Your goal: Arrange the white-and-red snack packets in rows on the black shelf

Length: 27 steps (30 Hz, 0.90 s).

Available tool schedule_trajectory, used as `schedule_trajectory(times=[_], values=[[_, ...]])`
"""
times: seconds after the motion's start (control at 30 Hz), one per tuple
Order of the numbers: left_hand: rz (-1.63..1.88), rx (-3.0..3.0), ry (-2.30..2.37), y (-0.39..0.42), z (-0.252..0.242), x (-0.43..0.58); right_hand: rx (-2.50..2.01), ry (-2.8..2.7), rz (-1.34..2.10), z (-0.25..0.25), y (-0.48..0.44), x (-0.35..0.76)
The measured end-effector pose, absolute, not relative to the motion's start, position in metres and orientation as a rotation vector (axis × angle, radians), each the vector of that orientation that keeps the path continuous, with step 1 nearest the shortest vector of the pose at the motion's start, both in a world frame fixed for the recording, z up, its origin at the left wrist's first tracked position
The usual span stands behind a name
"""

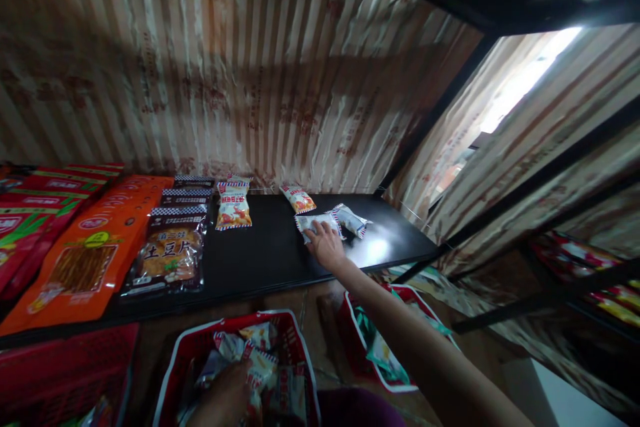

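Note:
On the black shelf point(270, 247), my right hand point(326, 245) reaches out with its fingers bent over a small white snack bag point(304, 221) that lies flat with its plain side up. Just right of it is another silvery snack bag point(353, 221). A snack bag with an orange front point(299, 199) lies behind, near the wall. My left hand point(227, 390) is down in a red basket point(293, 327) among similar snack bags, beside one with a striped edge point(261, 367). That hand is dark and blurred, and its fingers are largely hidden.
Upright snack bags point(233, 205), dark potato-chip packs point(173, 250) and orange packs point(95, 240) line the shelf's left. A second basket point(403, 387) with green packets stands lower right, and a red crate point(65, 367) lower left. A black frame bar point(500, 213) crosses the right.

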<state>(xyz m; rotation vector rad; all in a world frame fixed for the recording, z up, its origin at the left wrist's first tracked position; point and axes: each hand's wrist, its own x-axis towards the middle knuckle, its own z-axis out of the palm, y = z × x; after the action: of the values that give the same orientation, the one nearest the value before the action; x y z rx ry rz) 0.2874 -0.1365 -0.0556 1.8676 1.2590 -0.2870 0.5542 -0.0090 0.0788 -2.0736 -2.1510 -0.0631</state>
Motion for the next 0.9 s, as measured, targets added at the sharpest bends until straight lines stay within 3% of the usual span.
schedule_trajectory(times=[0.2, 0.3, 0.53, 0.73, 0.9], values=[[-0.261, 1.886, 1.268, -0.140, -0.051, 0.289, -2.018, -2.196, -0.080, 0.100, -0.015, 0.556], [-0.279, 1.895, 1.276, -0.141, -0.048, 0.290, -2.097, -2.202, 0.086, 0.107, -0.011, 0.556], [-0.273, 1.878, 1.273, -0.141, -0.046, 0.290, -2.011, -2.501, 0.239, 0.092, -0.040, 0.523], [-0.312, 1.863, 1.284, -0.141, -0.047, 0.291, -1.924, -2.325, 0.039, 0.077, -0.070, 0.507], [-0.281, 1.853, 1.293, -0.143, -0.052, 0.296, -1.637, -2.005, 0.246, 0.064, -0.096, 0.488]])
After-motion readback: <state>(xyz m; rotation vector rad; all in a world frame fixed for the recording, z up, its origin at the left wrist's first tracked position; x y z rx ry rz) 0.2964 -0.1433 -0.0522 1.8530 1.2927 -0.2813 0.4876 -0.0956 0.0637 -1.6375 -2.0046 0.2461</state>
